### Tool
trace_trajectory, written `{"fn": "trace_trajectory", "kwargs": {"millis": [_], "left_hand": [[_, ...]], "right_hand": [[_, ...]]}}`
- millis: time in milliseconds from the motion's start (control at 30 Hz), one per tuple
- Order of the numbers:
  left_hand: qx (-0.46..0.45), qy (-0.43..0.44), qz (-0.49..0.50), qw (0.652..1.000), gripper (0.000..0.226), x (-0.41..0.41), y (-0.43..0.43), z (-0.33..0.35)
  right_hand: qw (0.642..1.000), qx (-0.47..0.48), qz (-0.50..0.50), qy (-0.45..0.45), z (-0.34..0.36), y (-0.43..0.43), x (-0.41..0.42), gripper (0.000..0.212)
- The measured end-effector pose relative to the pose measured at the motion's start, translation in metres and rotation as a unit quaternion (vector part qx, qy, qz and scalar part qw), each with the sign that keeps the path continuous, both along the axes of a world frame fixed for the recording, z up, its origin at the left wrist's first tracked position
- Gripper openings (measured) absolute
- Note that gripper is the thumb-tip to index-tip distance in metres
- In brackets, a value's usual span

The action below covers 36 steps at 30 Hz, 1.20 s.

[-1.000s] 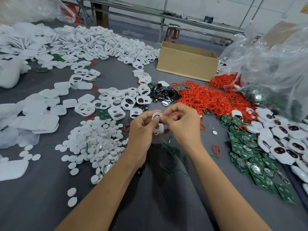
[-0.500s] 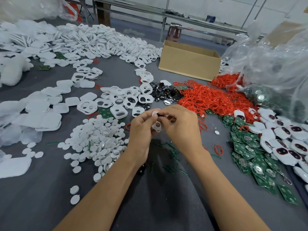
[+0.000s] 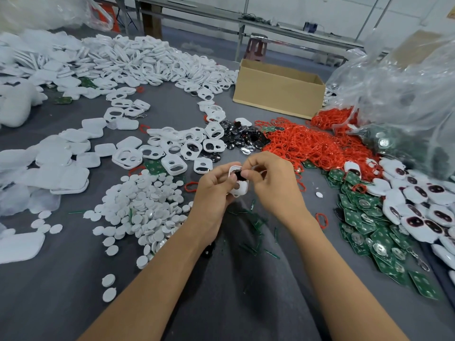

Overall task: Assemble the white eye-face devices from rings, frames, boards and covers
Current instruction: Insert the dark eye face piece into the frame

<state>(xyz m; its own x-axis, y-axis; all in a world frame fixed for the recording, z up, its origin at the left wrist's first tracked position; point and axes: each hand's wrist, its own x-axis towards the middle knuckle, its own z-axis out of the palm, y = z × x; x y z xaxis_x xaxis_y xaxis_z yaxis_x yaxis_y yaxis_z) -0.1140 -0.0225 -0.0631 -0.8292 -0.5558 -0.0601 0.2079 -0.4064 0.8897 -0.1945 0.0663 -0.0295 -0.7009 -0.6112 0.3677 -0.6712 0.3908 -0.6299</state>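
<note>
Bkgd: we see a white wall [image 3: 332, 11] behind a long metal bench [image 3: 283, 27], w/ a reddish stool [image 3: 257, 49] on grey floor [image 3: 211, 38]; even, soft light.

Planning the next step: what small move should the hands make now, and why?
Probably press the dark eye piece into the upper opening of the white frame: the right hand pinches it there while the left hand holds the frame.

no readable text, labels or numbers
</note>
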Motion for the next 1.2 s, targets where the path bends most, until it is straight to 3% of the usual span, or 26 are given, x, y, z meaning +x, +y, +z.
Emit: {"fn": "trace_trajectory", "kwargs": {"millis": [300,733,900,1200], "left_hand": [[-0.052,0.003,-0.028,0.998,0.029,0.003,-0.001,0.0],[-0.052,0.007,0.047,0.997,0.021,0.002,0.001,0.002],[-0.058,-0.005,0.096,0.994,0.023,-0.001,-0.001,-0.002],[-0.162,-0.039,0.101,0.981,0.027,-0.002,0.001,-0.009]], "right_hand": [[0.999,0.013,0.016,-0.037,0.006,0.005,-0.004,0.016],[0.997,-0.07,-0.039,-0.006,-0.003,-0.003,0.005,0.016],[0.992,-0.086,0.006,-0.09,0.0,-0.002,0.006,0.008],[0.984,-0.062,0.009,-0.164,0.002,0.001,0.005,0.009]]}}
